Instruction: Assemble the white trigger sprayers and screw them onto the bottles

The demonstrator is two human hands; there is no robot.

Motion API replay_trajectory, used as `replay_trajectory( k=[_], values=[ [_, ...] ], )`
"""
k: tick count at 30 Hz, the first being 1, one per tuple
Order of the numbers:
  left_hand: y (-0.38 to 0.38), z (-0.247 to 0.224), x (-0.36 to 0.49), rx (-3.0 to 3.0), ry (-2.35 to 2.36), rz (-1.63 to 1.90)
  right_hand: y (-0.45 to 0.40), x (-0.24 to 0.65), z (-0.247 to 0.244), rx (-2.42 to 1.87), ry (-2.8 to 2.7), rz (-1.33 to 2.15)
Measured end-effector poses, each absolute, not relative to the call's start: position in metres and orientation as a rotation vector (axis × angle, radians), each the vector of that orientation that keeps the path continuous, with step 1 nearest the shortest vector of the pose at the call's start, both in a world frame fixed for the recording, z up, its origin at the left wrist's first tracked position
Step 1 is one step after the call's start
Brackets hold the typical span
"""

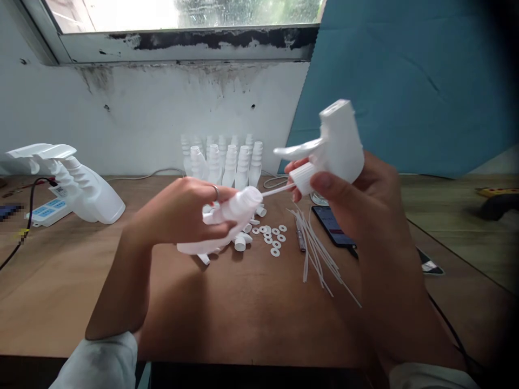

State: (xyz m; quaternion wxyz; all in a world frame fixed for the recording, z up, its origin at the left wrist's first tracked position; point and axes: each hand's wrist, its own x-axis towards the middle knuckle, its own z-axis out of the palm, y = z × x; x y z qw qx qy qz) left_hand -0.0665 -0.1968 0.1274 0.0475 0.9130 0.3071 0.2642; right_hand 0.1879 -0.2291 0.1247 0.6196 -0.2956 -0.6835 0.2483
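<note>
My left hand [194, 208] is wrapped round the neck of a white spray bottle [239, 208], which lies tilted with its mouth toward the right. In my right hand [357, 189] is a white trigger sprayer head [340, 140], gripped by its body and ribbed collar. A thin white dip tube [278, 189] runs from the collar to the bottle's mouth, and its far end seems to be inside. The collar and the bottle's neck are apart. Under the hands lie white sprayer parts [240, 242] and several white ring washers [275, 244], partly hidden by the left hand.
Several white bottles [230, 165] stand near the wall. Loose thin tubes [318, 248] lie beside a pen [300, 237] and a phone [334, 227] at right. Assembled spray bottles [91, 189] lean by a power strip [51, 212] at left. A blue cloth [405, 86] hangs behind.
</note>
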Motion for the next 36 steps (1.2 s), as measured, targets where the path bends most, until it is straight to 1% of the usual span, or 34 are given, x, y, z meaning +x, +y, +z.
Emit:
replay_trajectory(
  k=[3,6,13,17,19,24,27,32,34,36],
  values=[
    [-0.207,0.125,-0.048,2.714,0.805,0.710,-0.236,0.189,0.125,-0.783,-1.763,0.594],
    [-0.209,0.120,-0.035,2.716,0.762,0.634,-0.237,0.188,0.126,-0.797,-1.907,0.638],
    [-0.188,0.106,-0.031,2.602,0.777,0.458,-0.220,0.188,0.116,-0.879,-1.948,0.667],
    [-0.174,0.106,-0.041,2.510,0.716,0.342,-0.216,0.188,0.113,-0.899,-1.981,0.633],
    [-0.170,0.111,-0.048,2.499,0.676,0.432,-0.217,0.185,0.113,-0.895,-1.977,0.640],
    [-0.179,0.121,-0.053,2.259,0.637,1.094,-0.211,0.173,0.108,-0.882,-1.907,0.770],
    [-0.186,0.121,-0.045,2.207,0.652,1.330,-0.202,0.161,0.094,-0.822,-1.804,0.876],
    [-0.184,0.117,-0.041,2.191,0.697,1.430,-0.194,0.138,0.058,-0.410,-1.566,1.332],
    [-0.181,0.116,-0.044,2.189,0.721,1.417,-0.194,0.132,0.048,-0.278,-1.501,1.422],
    [-0.179,0.116,-0.048,2.190,0.728,1.418,-0.195,0.130,0.044,-0.242,-1.463,1.431]
  ],
)
